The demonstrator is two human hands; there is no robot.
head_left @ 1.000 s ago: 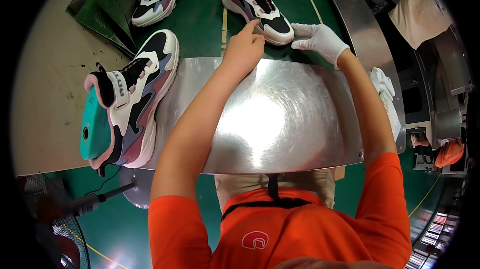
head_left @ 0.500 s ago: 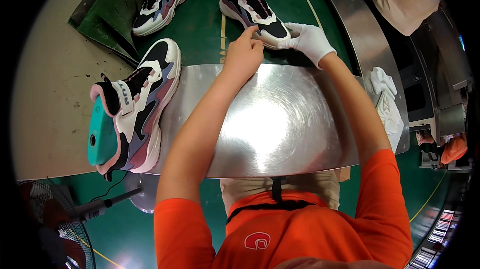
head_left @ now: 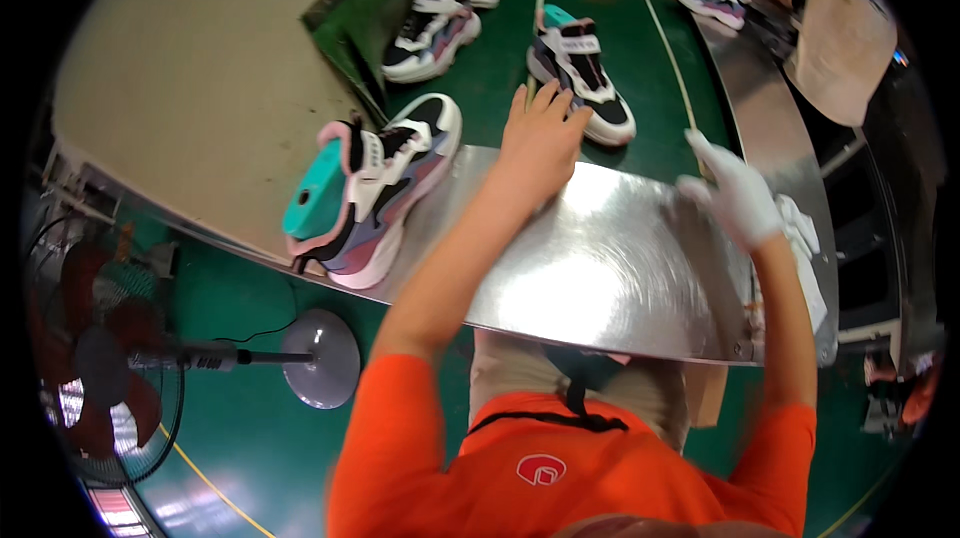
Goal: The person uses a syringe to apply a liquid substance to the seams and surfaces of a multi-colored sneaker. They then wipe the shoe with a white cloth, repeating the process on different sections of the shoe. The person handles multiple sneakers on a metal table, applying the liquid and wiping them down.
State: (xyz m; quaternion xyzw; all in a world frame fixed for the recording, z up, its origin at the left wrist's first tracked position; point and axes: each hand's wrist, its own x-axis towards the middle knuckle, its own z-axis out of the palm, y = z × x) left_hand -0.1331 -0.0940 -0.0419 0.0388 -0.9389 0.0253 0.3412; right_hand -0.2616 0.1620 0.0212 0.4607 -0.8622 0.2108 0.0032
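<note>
A sneaker in white, black and mauve (head_left: pixel 590 78), with a teal shoe last in its collar, rests on the green conveyor belt ahead. Bare and with fingers stretched, my left hand (head_left: pixel 545 143) reaches to the near side of this sneaker; whether the fingertips touch it I cannot tell. Over the right part of the metal plate is my right hand (head_left: pixel 735 188) in a white glove, thumb and fingers apart, holding nothing and slightly blurred. A matching sneaker (head_left: pixel 385 193) with a teal last stands at the plate's left end, left of my left arm.
More sneakers (head_left: pixel 432 33) sit farther up the belt beside a green flap (head_left: pixel 365 18). Another sneaker (head_left: pixel 710 3) lies on the metal rail at the far right. White cloth (head_left: pixel 805 258) hangs at the plate's right edge. A floor fan (head_left: pixel 105 363) stands lower left.
My right hand has left the sneaker's toe and drawn back to the right, its fingers now apart. My left hand has opened from a pointing pose. The whole view has shifted.
</note>
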